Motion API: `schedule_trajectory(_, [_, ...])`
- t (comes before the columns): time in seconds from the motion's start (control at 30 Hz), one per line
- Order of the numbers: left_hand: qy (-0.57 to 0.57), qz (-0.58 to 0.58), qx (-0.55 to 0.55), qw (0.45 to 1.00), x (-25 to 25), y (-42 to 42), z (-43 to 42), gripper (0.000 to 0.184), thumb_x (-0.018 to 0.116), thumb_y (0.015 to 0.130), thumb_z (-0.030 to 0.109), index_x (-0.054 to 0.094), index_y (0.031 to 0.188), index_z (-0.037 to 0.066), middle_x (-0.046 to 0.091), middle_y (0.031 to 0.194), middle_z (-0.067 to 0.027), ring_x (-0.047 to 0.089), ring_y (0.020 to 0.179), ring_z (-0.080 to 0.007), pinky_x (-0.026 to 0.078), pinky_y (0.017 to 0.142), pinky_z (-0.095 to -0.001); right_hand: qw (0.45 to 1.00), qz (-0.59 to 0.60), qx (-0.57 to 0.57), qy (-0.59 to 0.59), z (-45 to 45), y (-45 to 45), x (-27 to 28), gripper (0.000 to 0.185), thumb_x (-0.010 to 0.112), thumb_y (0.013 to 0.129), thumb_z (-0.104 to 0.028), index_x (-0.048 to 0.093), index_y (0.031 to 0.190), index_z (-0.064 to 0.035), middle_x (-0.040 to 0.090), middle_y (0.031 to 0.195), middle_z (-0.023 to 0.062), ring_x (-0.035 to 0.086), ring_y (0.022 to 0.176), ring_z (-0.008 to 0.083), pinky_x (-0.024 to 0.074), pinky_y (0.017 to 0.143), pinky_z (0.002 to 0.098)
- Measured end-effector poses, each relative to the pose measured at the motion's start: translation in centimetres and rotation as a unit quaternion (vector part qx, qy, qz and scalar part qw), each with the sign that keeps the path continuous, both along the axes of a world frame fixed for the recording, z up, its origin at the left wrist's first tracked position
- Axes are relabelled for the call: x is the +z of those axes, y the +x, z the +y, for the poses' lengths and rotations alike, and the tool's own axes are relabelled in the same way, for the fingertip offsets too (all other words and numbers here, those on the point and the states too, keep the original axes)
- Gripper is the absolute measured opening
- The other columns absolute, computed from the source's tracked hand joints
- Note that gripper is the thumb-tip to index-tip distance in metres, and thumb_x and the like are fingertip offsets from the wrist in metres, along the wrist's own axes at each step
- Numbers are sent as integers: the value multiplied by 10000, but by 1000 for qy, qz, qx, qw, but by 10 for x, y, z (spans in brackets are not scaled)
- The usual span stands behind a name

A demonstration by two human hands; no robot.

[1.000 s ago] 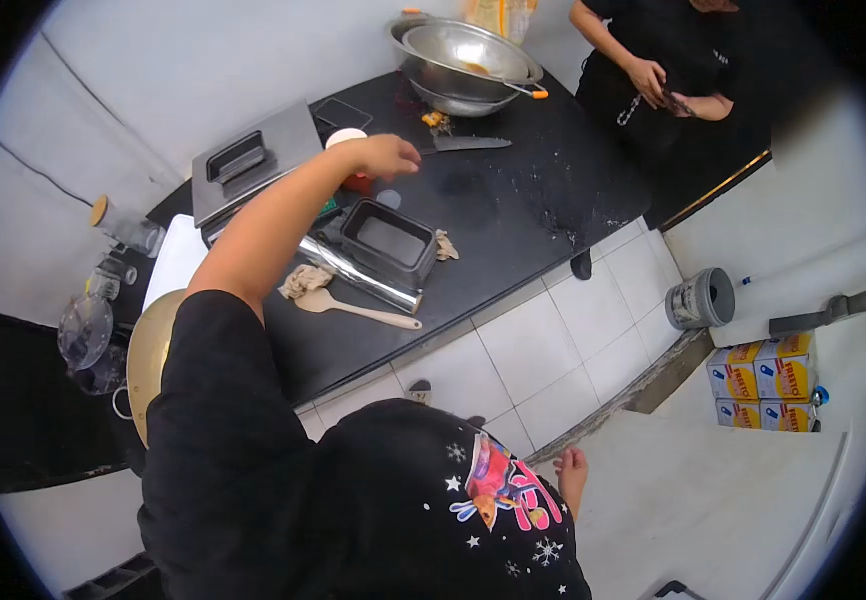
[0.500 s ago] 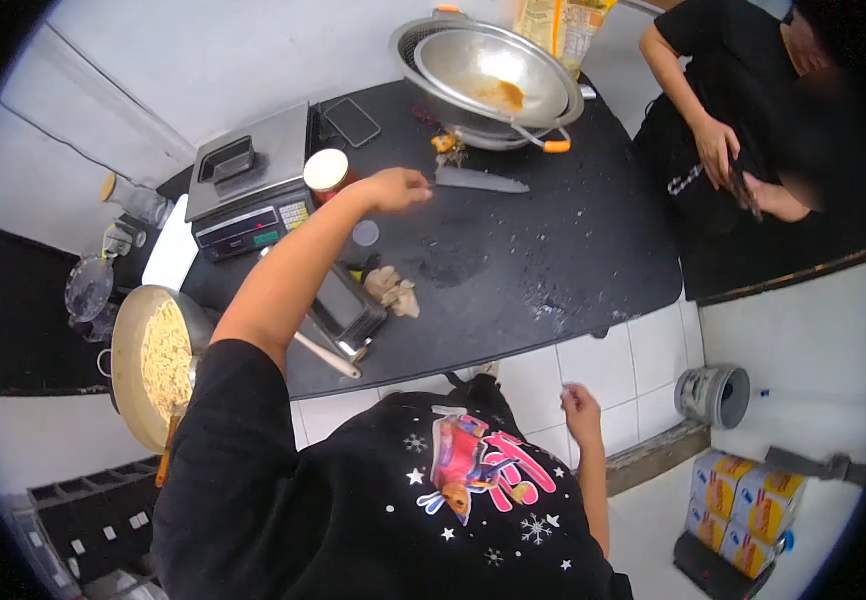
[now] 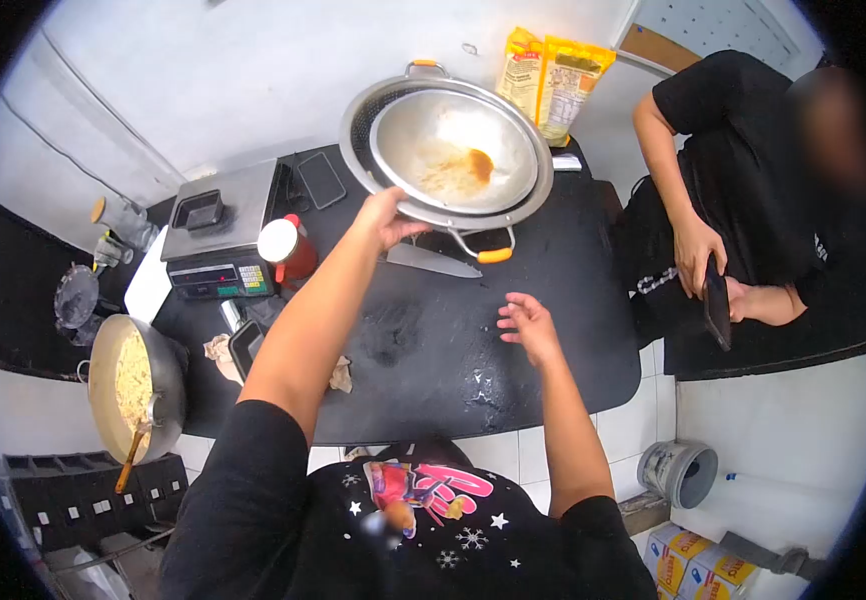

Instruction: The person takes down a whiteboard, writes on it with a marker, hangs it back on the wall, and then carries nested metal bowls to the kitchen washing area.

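My left hand point(image 3: 385, 220) grips the near-left rim of a metal colander point(image 3: 361, 130) with orange handles, thumb on top and fingers below. Inside the colander sits a steel bowl point(image 3: 423, 150) with an orange-brown residue at its bottom. Just under my left hand a knife point(image 3: 433, 262) lies on the black table, its handle end hidden by the hand. My right hand point(image 3: 528, 328) hovers over the table, fingers spread, holding nothing, below the colander's near orange handle point(image 3: 494, 255).
At left stand a scale point(image 3: 218, 250), a red jar with white lid point(image 3: 288, 248) and a large pot of pale food point(image 3: 103, 390). Yellow bags point(image 3: 553, 90) lean at the back wall. A co-worker point(image 3: 713, 200) sits at right holding a phone point(image 3: 717, 312).
My left hand has gone from above the knife to the colander's rim. My right hand has risen from beside my body to over the table. The view has shifted.
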State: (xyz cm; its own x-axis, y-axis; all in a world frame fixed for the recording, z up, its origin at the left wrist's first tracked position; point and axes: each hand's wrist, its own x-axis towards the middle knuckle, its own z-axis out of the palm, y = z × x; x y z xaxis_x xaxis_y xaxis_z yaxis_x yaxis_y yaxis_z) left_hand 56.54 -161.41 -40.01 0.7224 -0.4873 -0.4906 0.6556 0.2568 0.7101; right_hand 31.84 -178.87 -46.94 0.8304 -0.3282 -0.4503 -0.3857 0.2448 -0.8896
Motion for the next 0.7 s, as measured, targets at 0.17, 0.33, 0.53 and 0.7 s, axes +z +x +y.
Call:
schedule_trajectory(0.17, [-10, -12, 58, 998, 20, -22, 16, 390, 394, 742, 13, 344, 1104, -125, 455, 1114, -236, 503, 1012, -371, 431, 881, -511, 999, 34, -12, 19, -22, 11, -11, 275, 499, 856, -156, 480, 1116, -70, 571, 925, 75, 569, 753, 152, 507, 584, 295])
schedule_trajectory(0.33, [-104, 21, 112, 988, 53, -28, 85, 393, 466, 717, 29, 373, 1067, -122, 474, 1082, -232, 497, 1015, -340, 413, 909, -477, 997, 15, -30, 71, -46, 32, -17, 442, 536, 839, -239, 386, 1207, -46, 512, 1047, 154, 561, 847, 235, 523, 623, 365])
schedule_trajectory(0.53, [-59, -44, 131, 989, 124, -71, 164, 483, 447, 723, 50, 317, 1148, -140, 440, 1167, -249, 445, 1082, -354, 322, 976, -466, 970, 5, -79, 231, -29, 129, -7, 632, 541, 819, -314, 231, 1296, -40, 345, 1239, 262, 519, 975, 391, 509, 693, 468])
schedule_trajectory(0.7, [-39, -64, 233, 969, 142, -114, 179, 450, 461, 705, 24, 375, 1126, -108, 490, 1117, -223, 505, 1025, -335, 400, 927, -461, 947, -67, -33, 312, -18, 191, -50, 462, 369, 823, -75, 246, 1260, 14, 384, 1209, 257, 516, 974, 413, 499, 734, 527])
